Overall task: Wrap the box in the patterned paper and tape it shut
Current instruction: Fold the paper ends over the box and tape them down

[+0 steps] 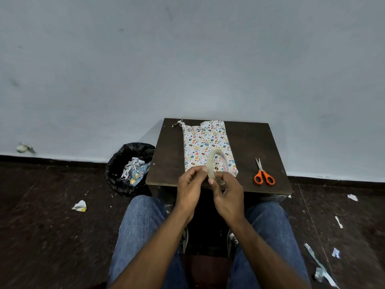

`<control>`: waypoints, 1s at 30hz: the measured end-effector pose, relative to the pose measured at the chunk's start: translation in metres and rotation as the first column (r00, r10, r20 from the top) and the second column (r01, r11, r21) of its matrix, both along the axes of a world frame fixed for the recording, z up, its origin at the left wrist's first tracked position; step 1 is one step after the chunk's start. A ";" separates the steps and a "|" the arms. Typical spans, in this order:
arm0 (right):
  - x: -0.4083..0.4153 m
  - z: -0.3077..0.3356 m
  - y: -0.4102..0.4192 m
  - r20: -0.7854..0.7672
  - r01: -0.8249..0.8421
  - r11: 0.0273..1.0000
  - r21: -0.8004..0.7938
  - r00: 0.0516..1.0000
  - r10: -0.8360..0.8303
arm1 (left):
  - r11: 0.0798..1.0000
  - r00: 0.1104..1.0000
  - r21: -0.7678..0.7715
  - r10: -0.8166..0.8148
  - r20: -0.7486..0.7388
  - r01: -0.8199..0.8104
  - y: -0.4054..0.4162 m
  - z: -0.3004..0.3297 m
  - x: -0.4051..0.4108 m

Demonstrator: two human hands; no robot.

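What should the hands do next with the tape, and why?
Probably peel a strip loose. The right hand holds the tape roll upright and the left hand pinches at its rim, but no strip is pulled out. The box lies wrapped on the table, so sealing seems next.

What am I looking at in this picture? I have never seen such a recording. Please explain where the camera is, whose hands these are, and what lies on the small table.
There is no machine here. A person wears one camera on the head, so you look down at their own arms and knees. The left hand and the right hand together hold a roll of clear tape; the fingers seem to pick at its edge. On the dark wooden table lies the box wrapped in patterned paper, with its far end untidy. Orange-handled scissors lie to its right. Left of the table stands a bin with a black bag, holding paper scraps. More scraps lie on the floor.
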State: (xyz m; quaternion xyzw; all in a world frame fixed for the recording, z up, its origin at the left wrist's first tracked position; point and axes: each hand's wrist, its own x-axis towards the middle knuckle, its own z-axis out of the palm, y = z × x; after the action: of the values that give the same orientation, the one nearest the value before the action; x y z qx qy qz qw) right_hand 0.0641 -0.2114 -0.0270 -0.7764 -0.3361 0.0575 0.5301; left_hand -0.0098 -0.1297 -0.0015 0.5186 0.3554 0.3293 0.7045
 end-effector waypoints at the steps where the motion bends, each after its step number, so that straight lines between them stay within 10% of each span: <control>1: -0.001 0.001 -0.002 0.013 0.004 1.000 0.002 1.000 -0.004 | 0.998 1.000 -0.063 0.008 0.028 -0.006 -0.002 -0.001 0.000; 10: -0.010 0.003 -0.015 0.073 -0.009 1.000 -0.020 0.997 0.010 | 0.958 0.996 -0.282 0.066 0.060 -0.046 -0.006 0.006 -0.005; 18: -0.019 0.006 -0.019 0.042 0.046 0.997 -0.061 0.998 -0.044 | 0.968 0.969 0.153 0.216 -0.122 -0.197 -0.014 -0.005 -0.006; 30: -0.013 0.021 -0.024 -0.358 -0.145 0.989 0.016 0.923 0.141 | 0.869 0.995 0.490 -0.028 -0.098 0.073 -0.006 -0.010 -0.015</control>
State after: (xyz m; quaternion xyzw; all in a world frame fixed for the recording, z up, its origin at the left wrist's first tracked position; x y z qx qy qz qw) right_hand 0.0512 -0.2350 -0.0062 -0.7291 -0.2895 0.2382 0.5725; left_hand -0.0248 -0.1357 -0.0115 0.7039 0.2768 0.3674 0.5412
